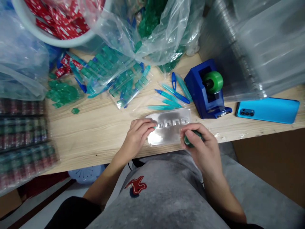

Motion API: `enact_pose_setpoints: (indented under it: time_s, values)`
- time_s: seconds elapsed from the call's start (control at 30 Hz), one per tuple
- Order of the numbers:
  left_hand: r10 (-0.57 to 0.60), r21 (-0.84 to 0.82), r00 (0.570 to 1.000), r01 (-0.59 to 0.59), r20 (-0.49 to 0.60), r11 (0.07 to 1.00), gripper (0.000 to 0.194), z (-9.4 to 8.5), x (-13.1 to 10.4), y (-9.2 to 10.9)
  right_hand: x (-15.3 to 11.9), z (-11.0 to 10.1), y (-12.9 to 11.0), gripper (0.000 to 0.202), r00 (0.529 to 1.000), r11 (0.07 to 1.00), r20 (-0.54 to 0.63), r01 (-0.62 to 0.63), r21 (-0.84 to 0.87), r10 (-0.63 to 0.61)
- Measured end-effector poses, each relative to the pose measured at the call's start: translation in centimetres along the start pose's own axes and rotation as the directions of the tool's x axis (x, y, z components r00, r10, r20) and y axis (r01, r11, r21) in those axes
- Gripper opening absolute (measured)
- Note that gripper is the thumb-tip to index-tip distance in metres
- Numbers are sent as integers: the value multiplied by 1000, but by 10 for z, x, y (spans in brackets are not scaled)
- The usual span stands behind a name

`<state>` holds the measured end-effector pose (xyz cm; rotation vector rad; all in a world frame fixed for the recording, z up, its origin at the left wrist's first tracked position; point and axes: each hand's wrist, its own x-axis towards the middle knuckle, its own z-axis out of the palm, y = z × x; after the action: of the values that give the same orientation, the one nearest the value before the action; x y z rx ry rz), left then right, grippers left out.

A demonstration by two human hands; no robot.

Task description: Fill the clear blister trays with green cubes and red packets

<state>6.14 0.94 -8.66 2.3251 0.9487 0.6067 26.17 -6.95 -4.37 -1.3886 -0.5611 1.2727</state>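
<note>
On the wooden table in front of me lies a clear plastic blister tray [164, 138] with a row of several small raised pockets. My left hand [138, 135] is at the tray's left end, its fingertips pinched together over the first pocket. A bit of a small teal piece [154, 127] shows at those fingertips. My right hand [202, 143] is curled around dark green translucent pieces [190, 140], beside the tray's right end. How many pieces it holds is hidden by the fingers.
Behind the tray lie teal and blue pens [170, 95] and filled clear packets [128, 84]. A blue tape dispenser [200, 92] and a blue phone [269, 109] are at the right. A basin [54, 41] of red wrappers stands back left; packed goods [23, 136] line the left edge.
</note>
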Motion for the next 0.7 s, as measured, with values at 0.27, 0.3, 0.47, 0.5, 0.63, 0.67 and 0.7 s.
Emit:
enact_pose_setpoints:
  time_s: [0.27, 0.3, 0.47, 0.5, 0.63, 0.67, 0.7]
  values:
    - [-52, -173, 997, 43, -48, 984, 19, -27, 12, 47, 4, 19, -1, 39, 930, 804, 307, -337, 489, 204]
    - [-39, -162, 999, 35, -23, 986, 22, -29, 16, 55, 3, 20, -2, 41, 930, 817, 309, -331, 473, 198]
    - [-63, -136, 997, 67, 34, 988, 26, -31, 27, 72, -2, 19, -5, 47, 942, 883, 309, -253, 396, 131]
    - [-67, -174, 997, 71, 29, 982, 23, -31, 28, 71, -3, 19, -5, 46, 945, 891, 309, -228, 391, 106]
    - [-140, -449, 990, 140, 34, 883, 9, -28, 26, 65, -6, 18, -1, 43, 955, 929, 294, -151, 337, 48]
    - [-161, -479, 987, 153, 25, 864, 9, -27, 26, 65, -7, 18, 0, 44, 957, 937, 285, -142, 318, 48]
    - [-171, -475, 985, 152, 4, 867, 10, -27, 25, 65, -7, 18, 1, 47, 959, 945, 278, -135, 298, 50]
